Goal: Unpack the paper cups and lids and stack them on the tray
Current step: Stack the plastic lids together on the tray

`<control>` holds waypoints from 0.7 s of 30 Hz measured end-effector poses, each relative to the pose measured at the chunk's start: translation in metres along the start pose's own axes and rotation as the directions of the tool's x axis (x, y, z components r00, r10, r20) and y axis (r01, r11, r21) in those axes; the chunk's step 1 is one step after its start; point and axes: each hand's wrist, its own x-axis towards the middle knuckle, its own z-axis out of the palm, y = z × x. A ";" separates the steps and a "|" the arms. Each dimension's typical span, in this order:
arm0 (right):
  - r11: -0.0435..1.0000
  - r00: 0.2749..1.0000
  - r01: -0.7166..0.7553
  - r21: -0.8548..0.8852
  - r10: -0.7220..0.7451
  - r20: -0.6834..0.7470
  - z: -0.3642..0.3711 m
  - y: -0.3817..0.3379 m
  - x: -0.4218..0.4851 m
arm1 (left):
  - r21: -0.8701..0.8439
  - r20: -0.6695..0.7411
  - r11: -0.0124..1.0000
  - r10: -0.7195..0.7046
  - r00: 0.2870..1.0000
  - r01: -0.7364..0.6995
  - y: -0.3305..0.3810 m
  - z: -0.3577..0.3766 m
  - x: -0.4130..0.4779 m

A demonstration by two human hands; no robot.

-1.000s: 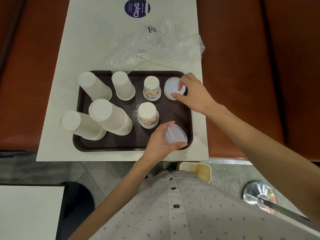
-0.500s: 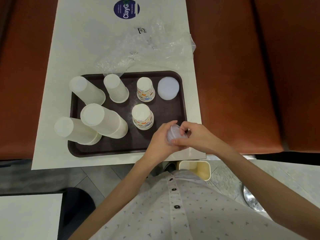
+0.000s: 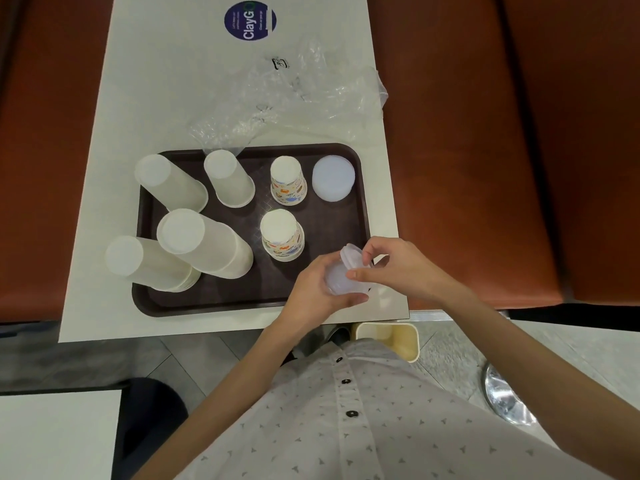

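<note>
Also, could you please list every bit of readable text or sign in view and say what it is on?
"ClayG": round blue sticker on the table, its last letters unclear.
Small print on that sticker: too small to read.
Black mark on the clear plastic bag: too small to read.
Patterned cups: pictures only, no text.

The right hand (image 3: 398, 268) has left the tray's lid stack (image 3: 333, 178) for the held lids (image 3: 343, 275).

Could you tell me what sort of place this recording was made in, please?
Probably a fast-food restaurant or food court. A brown serving tray sits on a narrow white table between reddish-brown bench seats, and a round ClayGo sticker is stuck on the tabletop.
</note>
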 end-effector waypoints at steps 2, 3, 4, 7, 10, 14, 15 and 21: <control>1.000 1.000 0.003 -0.013 -0.003 -0.012 -0.005 -0.002 0.001 | -0.023 -0.023 1.000 0.008 1.000 -0.009 -0.002 0.000 0.000; 1.000 1.000 0.009 -0.021 -0.009 -0.025 -0.008 -0.004 0.001 | -0.039 -0.032 0.999 0.012 0.999 -0.013 -0.003 0.000 0.000; 0.999 0.999 0.019 -0.030 -0.020 -0.041 -0.011 -0.007 0.003 | -0.055 -0.041 0.998 0.012 0.999 -0.015 -0.005 -0.001 0.001; 0.992 0.987 0.098 -0.080 -0.107 -0.119 -0.020 -0.017 0.013 | -0.085 -0.044 0.996 0.008 0.999 -0.012 -0.009 -0.003 0.002; 0.962 0.956 0.180 -0.207 -0.221 -0.194 -0.028 -0.028 0.040 | -0.109 -0.040 0.994 -0.008 0.999 0.004 -0.010 -0.003 0.003; 0.910 0.918 0.245 -0.335 -0.329 -0.222 -0.032 -0.036 0.083 | -0.142 -0.060 0.990 -0.024 0.998 0.015 -0.010 -0.002 0.004; 0.896 0.913 0.242 -0.373 -0.340 -0.225 -0.032 -0.039 0.092 | -0.147 -0.064 0.989 -0.029 0.997 0.019 -0.009 -0.003 0.005; 0.801 0.921 0.211 -0.560 -0.355 -0.160 -0.035 -0.049 0.126 | -0.178 -0.082 0.984 -0.043 0.996 0.028 -0.009 -0.005 0.005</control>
